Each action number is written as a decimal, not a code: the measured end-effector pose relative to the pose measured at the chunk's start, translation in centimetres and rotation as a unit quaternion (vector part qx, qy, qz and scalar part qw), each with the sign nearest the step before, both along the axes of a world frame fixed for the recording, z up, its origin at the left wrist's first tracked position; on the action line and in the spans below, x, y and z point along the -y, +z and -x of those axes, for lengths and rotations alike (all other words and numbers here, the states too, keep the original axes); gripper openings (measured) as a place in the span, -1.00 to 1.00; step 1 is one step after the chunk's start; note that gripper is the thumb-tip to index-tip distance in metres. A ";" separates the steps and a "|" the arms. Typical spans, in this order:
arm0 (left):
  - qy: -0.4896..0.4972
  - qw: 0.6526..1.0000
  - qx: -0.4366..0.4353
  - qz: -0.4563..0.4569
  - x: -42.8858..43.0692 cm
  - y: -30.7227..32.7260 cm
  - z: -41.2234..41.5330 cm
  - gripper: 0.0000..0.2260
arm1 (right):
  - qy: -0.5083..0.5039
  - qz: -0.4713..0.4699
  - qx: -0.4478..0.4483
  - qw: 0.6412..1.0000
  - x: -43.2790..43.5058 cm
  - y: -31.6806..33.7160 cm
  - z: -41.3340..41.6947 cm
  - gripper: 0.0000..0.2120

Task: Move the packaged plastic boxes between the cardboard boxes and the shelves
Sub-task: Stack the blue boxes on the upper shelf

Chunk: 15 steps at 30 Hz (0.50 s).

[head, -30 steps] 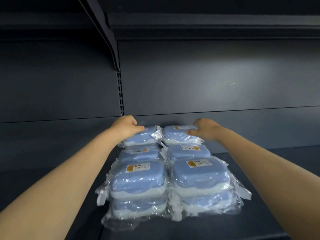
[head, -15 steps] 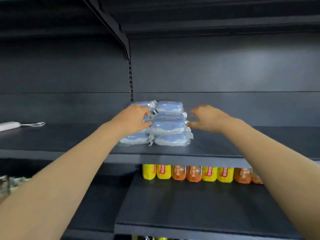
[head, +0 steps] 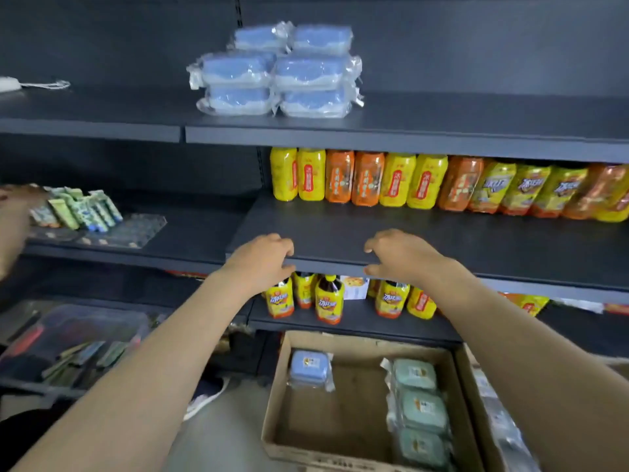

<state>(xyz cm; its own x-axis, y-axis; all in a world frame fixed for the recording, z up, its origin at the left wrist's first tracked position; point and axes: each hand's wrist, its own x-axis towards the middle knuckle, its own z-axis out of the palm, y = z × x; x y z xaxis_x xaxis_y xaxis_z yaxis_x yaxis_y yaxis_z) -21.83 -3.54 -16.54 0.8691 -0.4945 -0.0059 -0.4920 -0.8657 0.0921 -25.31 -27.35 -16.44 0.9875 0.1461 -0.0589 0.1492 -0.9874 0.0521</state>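
Several blue plastic boxes in clear wrap (head: 277,71) stand stacked in two columns on the upper dark shelf (head: 408,137). Below, an open cardboard box (head: 354,400) on the floor holds one blue packaged box (head: 309,367) at its far left and three green packaged boxes (head: 420,407) in a row along its right side. My left hand (head: 263,258) and my right hand (head: 401,255) hover empty in front of the middle shelf edge, fingers loosely curled, well below the blue stack and above the cardboard box.
Yellow and orange drink bottles (head: 408,182) line the back of the middle shelf, more bottles (head: 326,298) stand on the shelf below. Another person's hand (head: 12,212) reaches toward small green packets (head: 81,209) at the left. A second cardboard box (head: 503,420) adjoins on the right.
Both my hands let go of the blue stack and dropped from the upper shelf to the middle shelf's edge. The view tilted down, bringing the cardboard box into sight.
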 end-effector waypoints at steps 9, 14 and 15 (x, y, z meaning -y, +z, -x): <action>0.017 0.987 -0.147 -0.068 0.2 -16.6 -1.5 -0.74 | -0.034 0.008 -0.185 0.982 0.4 -15.9 -0.5 -0.57; 0.034 0.976 -0.207 -0.052 0.5 -25.0 -2.2 -0.74 | -0.066 -0.018 -0.257 0.964 0.4 -24.2 -1.7 -0.56; 0.043 0.974 -0.218 -0.049 0.5 -26.7 -2.3 -0.74 | -0.073 -0.018 -0.261 0.962 0.4 -25.8 -1.8 -0.58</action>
